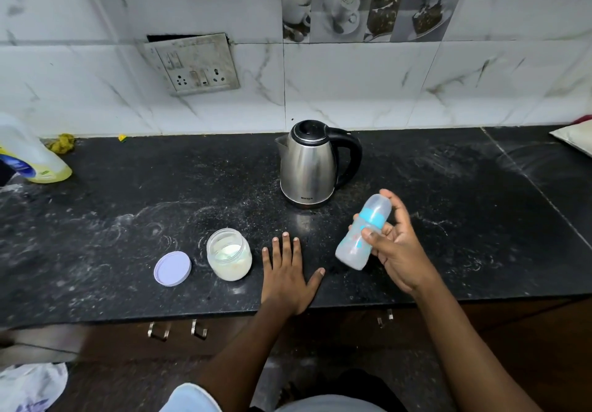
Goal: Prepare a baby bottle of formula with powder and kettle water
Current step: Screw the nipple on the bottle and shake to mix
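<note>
Baby bottle (352, 248), capped and tilted right of centre, gripped in the right hand (400, 251); left hand (285, 274) lies spread on the tabletop (128, 206). If shaking to mix, a firm grip and short strokes seem wise.

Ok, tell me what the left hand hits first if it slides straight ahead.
Probably the kettle: the left hand lies flat on the counter, fingers aimed near its base's left edge, nothing between.
</note>
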Action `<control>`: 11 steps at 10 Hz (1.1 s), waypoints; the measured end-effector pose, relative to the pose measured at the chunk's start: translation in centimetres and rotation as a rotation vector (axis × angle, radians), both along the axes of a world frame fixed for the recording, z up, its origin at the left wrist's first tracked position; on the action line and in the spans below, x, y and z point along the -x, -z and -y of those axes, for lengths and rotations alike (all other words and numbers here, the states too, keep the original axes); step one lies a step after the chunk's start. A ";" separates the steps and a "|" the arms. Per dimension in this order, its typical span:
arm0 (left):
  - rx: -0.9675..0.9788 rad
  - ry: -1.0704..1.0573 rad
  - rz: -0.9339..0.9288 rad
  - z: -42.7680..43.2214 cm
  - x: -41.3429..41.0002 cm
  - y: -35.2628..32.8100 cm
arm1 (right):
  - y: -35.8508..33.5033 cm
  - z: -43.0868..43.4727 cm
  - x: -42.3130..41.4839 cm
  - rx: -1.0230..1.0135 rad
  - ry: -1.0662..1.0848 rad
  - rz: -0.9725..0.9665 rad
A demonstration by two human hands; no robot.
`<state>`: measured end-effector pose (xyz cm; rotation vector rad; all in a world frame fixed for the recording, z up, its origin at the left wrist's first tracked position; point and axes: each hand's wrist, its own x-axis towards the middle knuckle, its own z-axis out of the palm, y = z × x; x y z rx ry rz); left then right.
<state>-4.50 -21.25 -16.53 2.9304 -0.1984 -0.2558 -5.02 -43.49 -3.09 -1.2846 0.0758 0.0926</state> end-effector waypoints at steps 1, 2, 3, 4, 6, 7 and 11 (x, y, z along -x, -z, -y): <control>-0.008 -0.009 0.007 -0.1 0.0 0.2 | 0.2 -0.1 0.2 0.013 -0.070 -0.010; -0.008 -0.001 0.004 0.0 -0.1 0.1 | 0.1 -0.2 0.0 -0.050 0.036 -0.011; -0.011 0.000 0.005 -0.1 -0.1 0.1 | 0.1 -0.4 0.2 -0.009 -0.071 -0.004; -0.011 0.000 0.002 0.0 0.0 0.1 | 0.0 -0.3 0.1 -0.032 -0.026 0.010; -0.004 0.002 0.008 -0.1 0.0 0.2 | -0.1 -0.8 0.1 -0.032 -0.043 0.010; -0.001 0.000 0.013 0.0 0.0 0.2 | -0.1 -0.9 0.0 -0.082 0.053 0.011; -0.014 0.009 0.018 -0.1 -0.1 0.0 | -0.2 -1.9 0.3 -0.035 -0.090 -0.003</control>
